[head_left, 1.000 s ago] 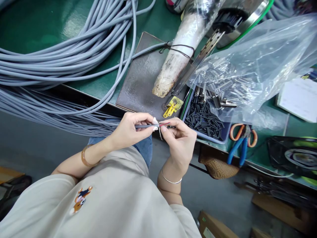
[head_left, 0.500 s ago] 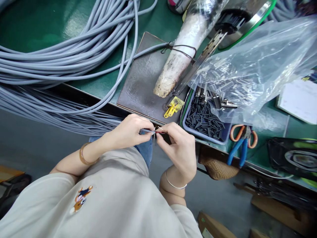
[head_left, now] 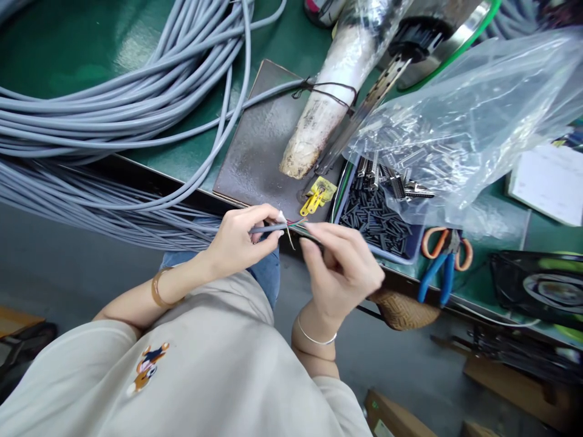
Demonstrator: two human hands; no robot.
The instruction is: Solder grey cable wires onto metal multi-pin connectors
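My left hand [head_left: 239, 240] pinches the end of a thin grey cable [head_left: 266, 229] just below the edge of the green bench. Thin coloured wires [head_left: 296, 226] stick out of the cable's stripped end. My right hand [head_left: 339, 267] is closed on those wires, its fingertips right against the cable end. A bangle sits on each wrist. Both hands hover over my lap, in front of a dark metal plate [head_left: 262, 145].
Big coils of grey cable [head_left: 118, 103] fill the bench's left. A blue tray of small black sleeves [head_left: 373, 221] sits right of my hands, under a clear plastic bag of metal parts [head_left: 455, 127]. Blue-and-orange scissors [head_left: 441, 258] and a small yellow clip [head_left: 316, 197] lie nearby.
My right hand has drawn back to the right along the wires, so the coloured strands show again. My left hand keeps its pinch on the cable and has risen slightly.
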